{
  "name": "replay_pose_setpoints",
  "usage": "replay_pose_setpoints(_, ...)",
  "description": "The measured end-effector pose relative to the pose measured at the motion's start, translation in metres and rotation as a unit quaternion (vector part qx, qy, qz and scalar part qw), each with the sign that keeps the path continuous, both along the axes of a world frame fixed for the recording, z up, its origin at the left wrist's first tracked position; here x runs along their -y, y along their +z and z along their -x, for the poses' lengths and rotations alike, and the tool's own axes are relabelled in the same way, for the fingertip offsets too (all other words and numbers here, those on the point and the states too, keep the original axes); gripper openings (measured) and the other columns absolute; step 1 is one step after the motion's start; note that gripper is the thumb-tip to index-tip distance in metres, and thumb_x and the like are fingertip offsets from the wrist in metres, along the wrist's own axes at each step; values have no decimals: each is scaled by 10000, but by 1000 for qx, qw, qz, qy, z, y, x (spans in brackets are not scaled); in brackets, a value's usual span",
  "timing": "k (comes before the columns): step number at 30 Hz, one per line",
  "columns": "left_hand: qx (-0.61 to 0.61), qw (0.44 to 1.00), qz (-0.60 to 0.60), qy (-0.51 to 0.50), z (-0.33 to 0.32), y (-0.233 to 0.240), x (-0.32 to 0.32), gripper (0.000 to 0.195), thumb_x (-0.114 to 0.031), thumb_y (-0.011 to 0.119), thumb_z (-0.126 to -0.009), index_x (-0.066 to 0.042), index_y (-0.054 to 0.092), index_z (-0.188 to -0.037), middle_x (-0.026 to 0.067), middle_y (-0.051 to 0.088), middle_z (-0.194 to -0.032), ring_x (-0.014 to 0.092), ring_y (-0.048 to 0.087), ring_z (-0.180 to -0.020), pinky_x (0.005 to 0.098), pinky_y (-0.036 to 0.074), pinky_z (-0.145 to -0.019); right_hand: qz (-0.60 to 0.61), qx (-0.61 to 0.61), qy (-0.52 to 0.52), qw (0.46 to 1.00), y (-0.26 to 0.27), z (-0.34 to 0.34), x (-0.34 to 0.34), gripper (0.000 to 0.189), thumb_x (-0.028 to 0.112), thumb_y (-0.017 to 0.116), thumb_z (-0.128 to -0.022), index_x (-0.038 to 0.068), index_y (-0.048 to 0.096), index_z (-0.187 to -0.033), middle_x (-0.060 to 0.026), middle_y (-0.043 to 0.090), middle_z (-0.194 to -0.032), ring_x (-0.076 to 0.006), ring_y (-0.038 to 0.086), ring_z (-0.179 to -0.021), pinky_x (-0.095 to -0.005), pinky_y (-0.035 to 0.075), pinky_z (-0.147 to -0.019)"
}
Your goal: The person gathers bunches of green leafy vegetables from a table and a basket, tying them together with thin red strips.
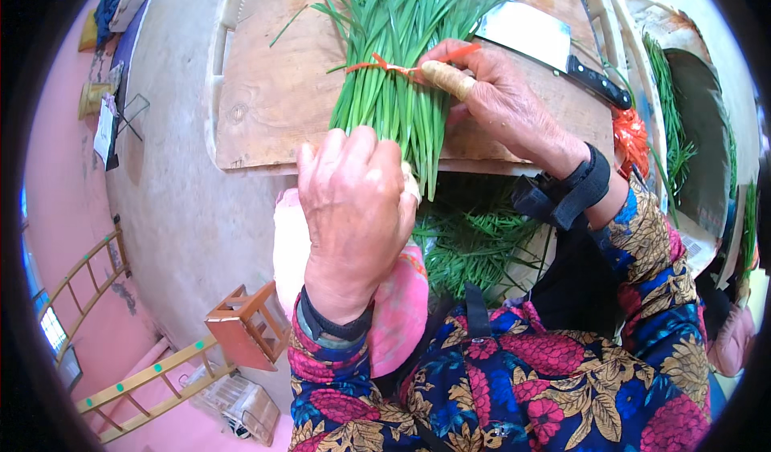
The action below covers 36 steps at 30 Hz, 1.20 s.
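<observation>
A bundle of long green leafy stalks, like Chinese chives (391, 100), lies on a wooden board (271, 109), its cut ends past the board's near edge. An orange plastic tie (379, 63) runs across the bundle. My right hand (488, 85), with tape around its thumb, pinches the tie at the bundle's right side. My left hand (355, 199) is curled over the near left ends of the stalks; its palm side is hidden, so its hold cannot be told. A cleaver (530, 30) with a black handle lies right of the bundle.
Orange plastic strips (631, 136) hang at the board's right edge. Loose green leaves (476, 241) lie below the near edge. A white crate (653, 12) with more greens stands at right. A wooden stool (247, 328) and a ladder (156, 371) are at lower left. Part of another person (732, 337) shows at far right.
</observation>
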<state>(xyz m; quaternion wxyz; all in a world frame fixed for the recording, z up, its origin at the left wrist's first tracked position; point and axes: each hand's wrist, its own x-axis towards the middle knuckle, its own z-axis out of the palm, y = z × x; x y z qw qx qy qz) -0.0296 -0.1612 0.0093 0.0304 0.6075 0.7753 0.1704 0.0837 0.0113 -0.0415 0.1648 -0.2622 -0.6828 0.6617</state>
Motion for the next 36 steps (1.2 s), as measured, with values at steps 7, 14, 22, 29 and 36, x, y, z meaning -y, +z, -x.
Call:
replay_pose_setpoints(7,38,999,-14,-22,3,-3,3,261,-193,791,-744,-82,557,-710,93,531,-760,320,533,-772,447,386,-699,-17,44,4,999,10,2,2,216,206,572,-1062,12,668,-1070,-17,668,-905,-97,587,-884,-272,502,-806)
replay_pose_setpoints(14,34,986,-137,84,29,-14,-18,698,-453,862,-776,36,599,-1199,193,641,-1078,363,621,-1017,438,486,-908,-2,28,-18,999,9,4,4,278,287,576,-1054,33,680,-1095,-13,689,-921,-102,632,-801,-282,530,-683)
replay_pose_setpoints(22,316,948,7,47,39,-37,-40,784,-160,903,-797,44,452,-1405,115,688,-1171,154,689,-1005,297,573,-853,146,52,-23,988,12,10,2,213,234,566,-1076,55,645,-1161,0,641,-973,-69,593,-786,-221,484,-636)
replay_pose_setpoints(29,344,917,-186,77,14,-15,-51,572,-93,833,-832,-15,532,-1312,73,688,-1055,139,675,-902,275,569,-776,288,10,-65,955,27,22,10,222,222,556,-1083,40,601,-1202,-45,658,-1082,-119,620,-810,-250,552,-694)
replay_pose_setpoints(36,30,997,-30,66,42,-33,-38,997,-462,963,-628,22,419,-1309,268,696,-1062,468,686,-1003,509,556,-843,183,-10,-12,983,-7,28,4,179,180,561,-1074,50,684,-1089,-15,658,-880,-128,609,-761,-269,511,-668)
